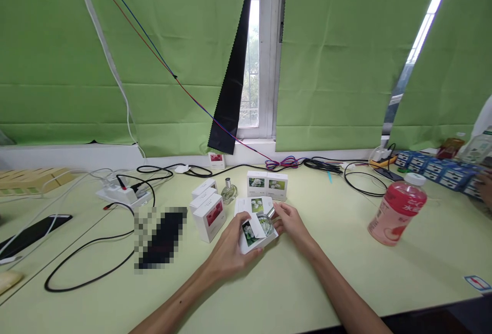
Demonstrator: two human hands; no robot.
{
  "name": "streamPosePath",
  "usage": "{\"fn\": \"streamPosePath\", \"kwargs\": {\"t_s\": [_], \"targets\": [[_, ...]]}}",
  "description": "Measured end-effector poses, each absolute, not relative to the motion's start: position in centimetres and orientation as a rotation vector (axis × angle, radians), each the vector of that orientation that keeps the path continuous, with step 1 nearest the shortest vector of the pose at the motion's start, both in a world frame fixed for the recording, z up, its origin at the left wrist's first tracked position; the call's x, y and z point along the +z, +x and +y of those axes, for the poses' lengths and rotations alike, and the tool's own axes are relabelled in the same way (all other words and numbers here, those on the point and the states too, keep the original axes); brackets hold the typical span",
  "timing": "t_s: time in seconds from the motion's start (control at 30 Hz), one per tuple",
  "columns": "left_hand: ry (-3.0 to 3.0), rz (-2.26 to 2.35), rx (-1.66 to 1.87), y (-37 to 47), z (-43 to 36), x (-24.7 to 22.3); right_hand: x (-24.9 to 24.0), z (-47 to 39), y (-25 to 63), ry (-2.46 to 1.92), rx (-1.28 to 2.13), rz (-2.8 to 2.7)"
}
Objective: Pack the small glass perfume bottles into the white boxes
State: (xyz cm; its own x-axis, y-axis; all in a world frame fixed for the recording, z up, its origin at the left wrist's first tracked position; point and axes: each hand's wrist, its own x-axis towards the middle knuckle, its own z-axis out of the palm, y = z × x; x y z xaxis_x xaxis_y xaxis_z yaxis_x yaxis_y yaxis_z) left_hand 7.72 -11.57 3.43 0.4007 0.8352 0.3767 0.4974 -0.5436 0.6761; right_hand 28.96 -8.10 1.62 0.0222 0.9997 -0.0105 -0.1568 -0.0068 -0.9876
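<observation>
My left hand (pixel 229 246) is wrapped round a small white carton (pixel 250 235) with a flower picture on it. A clear glass perfume bottle (pixel 265 225) lies against the carton, tilted; whether it is partly inside I cannot tell. At its silvery cap are the closed fingers of my right hand (pixel 291 221). Just behind, another white carton (pixel 242 206) with a flower picture lies on the table. A second perfume bottle (pixel 229 193) stands upright near a row of white cartons (pixel 206 221), the front one with a red picture. Two cartons (pixel 266 186) with white-flower pictures stand farther back.
A pink drink bottle (pixel 400 211) stands to the right on the pale table (pixel 330 288). Power strips (pixel 125 195), black cables (pixel 96 242) and a phone (pixel 34 234) lie at left. Blue boxes (pixel 438 170) line the far right, where another person's hand (pixel 483 188) shows. One carton (pixel 216 161) stands by the wall.
</observation>
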Motion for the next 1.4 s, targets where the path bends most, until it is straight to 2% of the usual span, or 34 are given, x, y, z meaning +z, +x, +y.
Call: {"fn": "streamPosePath", "kwargs": {"t_s": [1.03,1.4], "targets": [[2.092,1.213,1.136,7.9,-11.1,2.0,1.3,-7.6,29.0,-1.065,1.284,-1.17],[2.129,1.266,1.087,8.0,-11.1,2.4,1.4,-7.8,29.0,-1.058,1.289,-1.142]]}}
